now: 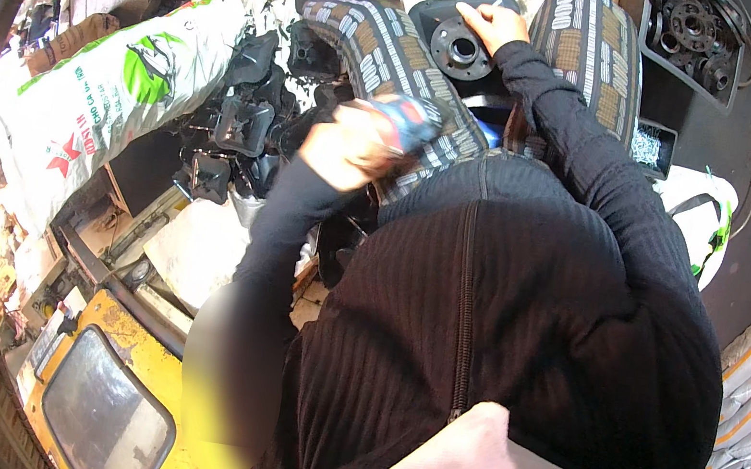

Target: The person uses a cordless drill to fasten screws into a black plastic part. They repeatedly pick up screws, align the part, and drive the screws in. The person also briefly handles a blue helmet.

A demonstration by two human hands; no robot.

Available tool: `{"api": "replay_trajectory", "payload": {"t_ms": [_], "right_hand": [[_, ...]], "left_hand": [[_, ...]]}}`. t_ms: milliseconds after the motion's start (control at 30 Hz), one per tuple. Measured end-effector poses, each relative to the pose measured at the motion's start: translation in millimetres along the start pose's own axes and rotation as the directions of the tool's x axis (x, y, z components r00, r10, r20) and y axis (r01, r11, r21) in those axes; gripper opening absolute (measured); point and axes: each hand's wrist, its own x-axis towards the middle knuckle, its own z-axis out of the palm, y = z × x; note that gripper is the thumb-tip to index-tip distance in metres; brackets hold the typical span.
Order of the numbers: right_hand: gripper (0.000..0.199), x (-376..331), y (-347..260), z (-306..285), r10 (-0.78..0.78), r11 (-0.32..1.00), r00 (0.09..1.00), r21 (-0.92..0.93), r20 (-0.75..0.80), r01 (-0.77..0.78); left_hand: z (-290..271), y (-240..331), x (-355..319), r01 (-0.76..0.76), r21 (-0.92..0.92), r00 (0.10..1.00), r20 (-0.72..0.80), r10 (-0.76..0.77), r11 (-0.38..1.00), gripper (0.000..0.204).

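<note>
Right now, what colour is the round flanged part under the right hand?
Black: the round flanged part under the right hand, head view.

Matt black metal flange (462,49); ribbed knit black sleeve (589,169); woven plastic sack (116,89), glossy; patterned cloth trousers (393,53)

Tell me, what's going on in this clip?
A person in a black ribbed top sits among dark metal parts. The right hand rests on a round black flanged part between the patterned trouser legs. The left hand grips a blurred red-and-blue tool. More black parts lie piled beside a white sack.
</note>
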Motion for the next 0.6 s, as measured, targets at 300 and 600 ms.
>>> {"api": "replay_trajectory", "payload": {"t_ms": [300,600], "right_hand": [[0.047,3.8,2.2,-0.3,-0.065,0.998,0.997,-0.013,0.036,0.066],[0.035,-29.9,2.9,-6.5,0.283,0.95,0.932,0.198,-0.228,-0.24]], "left_hand": [[76.0,0.9,4.8,0.146,0.135,0.986,0.065,-0.156,0.98,0.075],[82.0,14.9,14.9,0.093,0.298,0.984,0.121,-0.134,0.95,0.079]]}}
